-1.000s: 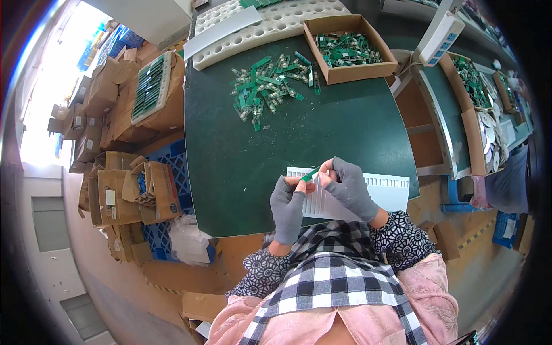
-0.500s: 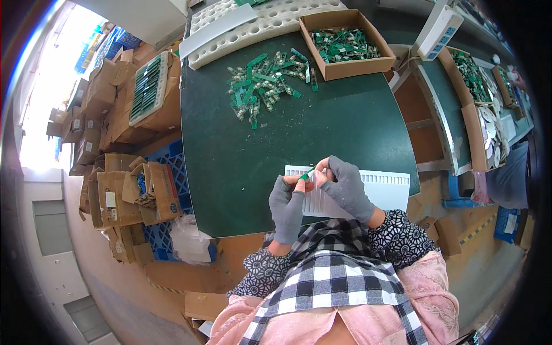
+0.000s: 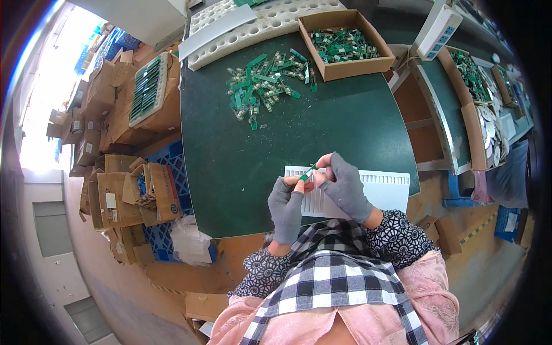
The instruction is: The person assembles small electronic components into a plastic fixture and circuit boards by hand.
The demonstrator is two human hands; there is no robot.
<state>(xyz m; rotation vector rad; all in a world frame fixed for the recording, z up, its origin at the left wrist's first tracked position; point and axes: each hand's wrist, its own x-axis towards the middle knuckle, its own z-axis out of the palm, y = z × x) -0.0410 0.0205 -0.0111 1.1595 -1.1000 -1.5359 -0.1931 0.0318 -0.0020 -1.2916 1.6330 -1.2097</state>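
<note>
The bare fingers [image 3: 311, 177] of both gloved hands pinch together on a small green circuit board strip [image 3: 307, 172], which sits between the two hands just above the near end of a white slotted tray [image 3: 385, 190]. The left hand [image 3: 286, 202] (in a grey fingerless glove) closes on the strip's lower end from below, while the right hand [image 3: 344, 187], gloved the same way, closes its thumb and forefinger on the upper end; both sets of fingers are drawn tight, with nothing else held. The tray lies flat on the dark green worktop [image 3: 287, 115], near its front edge and partly hidden under the hands. Well beyond the hands, toward the far side of the worktop, lies a loose heap of green board pieces [image 3: 261, 83], and just to its right stands an open cardboard box [image 3: 345, 66] holding more of them. A white perforated panel [image 3: 270, 20] runs along the far edge. To the person's left, off the worktop, stacked cardboard cartons [image 3: 123, 184] and a blue crate [image 3: 169, 167] stand on the floor.
</note>
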